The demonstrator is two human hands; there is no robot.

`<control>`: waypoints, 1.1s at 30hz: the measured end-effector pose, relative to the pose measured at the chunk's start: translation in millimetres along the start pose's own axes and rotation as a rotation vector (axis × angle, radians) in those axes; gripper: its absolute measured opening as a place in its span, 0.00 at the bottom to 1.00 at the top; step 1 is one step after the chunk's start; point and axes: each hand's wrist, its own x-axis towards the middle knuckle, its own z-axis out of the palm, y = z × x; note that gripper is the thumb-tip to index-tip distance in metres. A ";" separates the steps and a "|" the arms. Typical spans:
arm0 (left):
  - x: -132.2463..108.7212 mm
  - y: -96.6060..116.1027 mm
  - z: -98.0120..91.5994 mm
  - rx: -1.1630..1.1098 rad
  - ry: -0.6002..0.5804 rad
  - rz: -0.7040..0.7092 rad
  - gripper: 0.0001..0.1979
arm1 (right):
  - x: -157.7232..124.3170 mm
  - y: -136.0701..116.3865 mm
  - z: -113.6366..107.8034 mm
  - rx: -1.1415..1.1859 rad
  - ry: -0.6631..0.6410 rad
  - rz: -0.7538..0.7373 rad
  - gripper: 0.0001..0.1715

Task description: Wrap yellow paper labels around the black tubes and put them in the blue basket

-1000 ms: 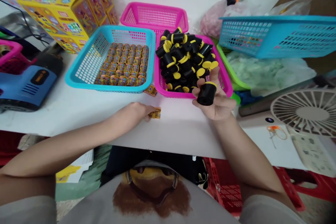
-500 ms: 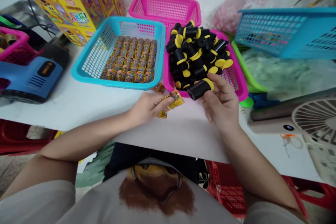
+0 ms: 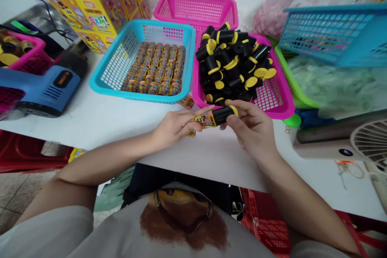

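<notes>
My left hand [image 3: 177,127] pinches a yellow printed sleeve label [image 3: 207,119] over the table's front part. From the other side, my right hand [image 3: 252,125] grips a black canister with a yellow lid [image 3: 223,114] near its lid end. The canister lies sideways, its dark end meeting or just inside the label's opening; how far in I cannot tell. Just behind the hands, a pink basket [image 3: 287,109] is heaped with more such canisters. To its left, a blue basket [image 3: 98,84] holds rows of small printed canisters. Flat yellow labels [image 3: 187,101] lie partly beneath my left hand.
A blue heat gun [image 3: 50,84] lies at the left, with yellow printed boxes [image 3: 87,8] stacked behind it. An unfilled-looking pink basket [image 3: 196,8] stands at the back. To the right are a fan [image 3: 344,137], a green basket [image 3: 298,88] and a raised blue basket [image 3: 326,36].
My right hand has brought the canister left and slightly down to the label. The label now looks opened around or against the canister's end. The whole view has shifted slightly.
</notes>
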 end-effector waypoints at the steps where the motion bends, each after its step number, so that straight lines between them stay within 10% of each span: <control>1: -0.9 -1.7 0.5 -0.005 0.010 0.006 0.33 | 0.6 -0.5 -0.5 -0.005 -0.018 -0.009 0.18; 8: -2.4 -16.2 2.8 -0.116 -0.049 0.111 0.29 | -0.9 7.5 -0.2 -0.016 -0.117 -0.163 0.19; 16: 2.0 -5.2 9.4 -0.680 -0.214 -0.253 0.50 | -3.0 17.0 -1.6 -0.150 -0.194 -0.265 0.27; 24: 5.3 1.2 9.0 -0.857 -0.034 -0.454 0.58 | -11.2 27.2 13.5 -0.602 -0.040 -0.605 0.18; 28: 9.8 0.2 11.8 -0.951 0.058 -0.502 0.51 | -9.8 24.0 17.7 -0.880 -0.034 -0.788 0.35; 33: 8.5 6.5 23.5 -1.059 -0.138 -0.422 0.33 | -12.7 20.2 27.8 -0.939 -0.006 -1.017 0.29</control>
